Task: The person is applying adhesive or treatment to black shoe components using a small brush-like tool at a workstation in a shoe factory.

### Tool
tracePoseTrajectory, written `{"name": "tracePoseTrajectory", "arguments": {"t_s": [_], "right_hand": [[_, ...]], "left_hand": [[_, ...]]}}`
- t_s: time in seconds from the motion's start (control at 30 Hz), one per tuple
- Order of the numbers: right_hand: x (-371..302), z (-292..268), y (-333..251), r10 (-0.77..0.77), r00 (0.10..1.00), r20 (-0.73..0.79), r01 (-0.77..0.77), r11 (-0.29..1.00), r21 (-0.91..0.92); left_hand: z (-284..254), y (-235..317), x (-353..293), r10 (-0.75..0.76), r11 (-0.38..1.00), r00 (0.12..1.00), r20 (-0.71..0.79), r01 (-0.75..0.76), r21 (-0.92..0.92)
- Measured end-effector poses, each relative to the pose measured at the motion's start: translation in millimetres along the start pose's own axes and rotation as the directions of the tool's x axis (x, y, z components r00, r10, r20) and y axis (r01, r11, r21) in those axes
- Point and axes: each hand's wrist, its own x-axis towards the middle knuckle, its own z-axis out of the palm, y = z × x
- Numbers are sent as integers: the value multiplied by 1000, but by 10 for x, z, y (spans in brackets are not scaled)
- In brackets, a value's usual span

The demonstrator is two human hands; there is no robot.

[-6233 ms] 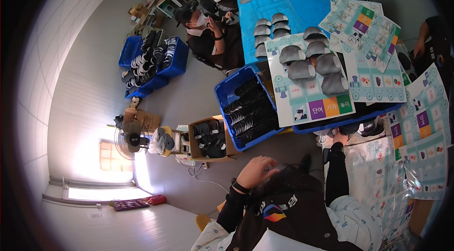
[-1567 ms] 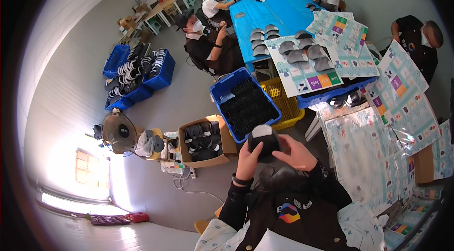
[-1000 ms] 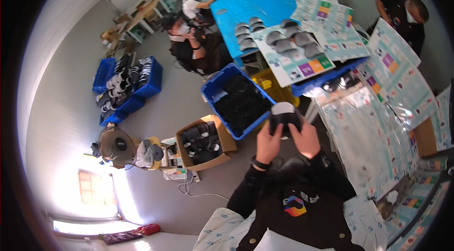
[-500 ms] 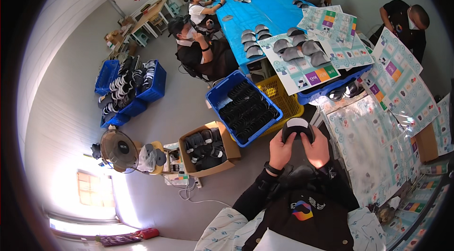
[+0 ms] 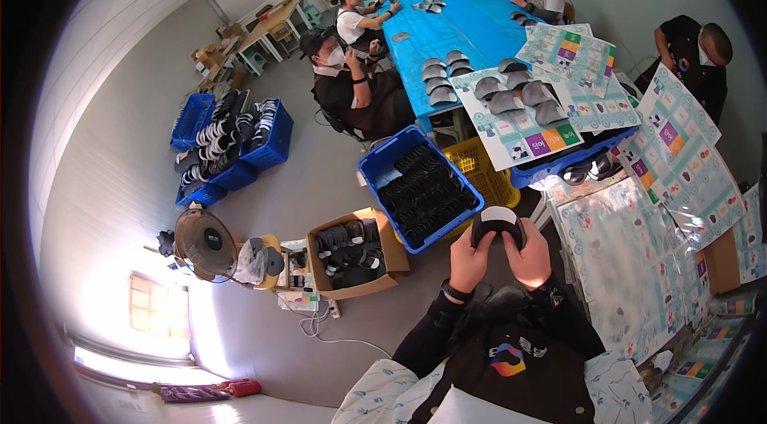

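Left hand [image 5: 469,262] and right hand [image 5: 529,258] gripped the black piece [image 5: 497,224], just off the right corner of the blue bin [image 5: 382,154].
From my end, both grips were closed on its near edge, thumbs on top. I saw grey floor [image 5: 425,287] between the left hand and the right edge of the box [image 5: 394,248]; the left edge of the bench [image 5: 611,264] ran near the right hand, leaving less room.

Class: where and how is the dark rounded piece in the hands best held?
Probably by both sides, from the near edge: the dark rounded piece arches away from the person, and the left hand and right hand fit its sides, thumbs on its near part, leaving the white patch uncovered.
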Motion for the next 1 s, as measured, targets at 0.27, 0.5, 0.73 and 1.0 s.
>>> {"name": "tracePoseTrajectory", "arguments": {"t_s": [0.27, 0.5, 0.73, 1.0], "right_hand": [[38, -128, -44, -7, 991, 133, 4, 1000, 25], [105, -353, -15, -65, 981, 182, 46, 994, 103], [118, -587, 231, 35, 982, 185, -50, 995, 82], [-436, -980, 798, 244, 953, 181, -207, 958, -199]], "left_hand": [[-41, -44, -34, -37, 999, 999, 25, 38, -35], [-442, -230, 11, -81, 997, 996, -35, 80, -19], [-841, -478, -62, -24, 990, 993, -117, 40, 138], [-980, -711, -163, -251, 959, 967, -51, 255, 119]]}}
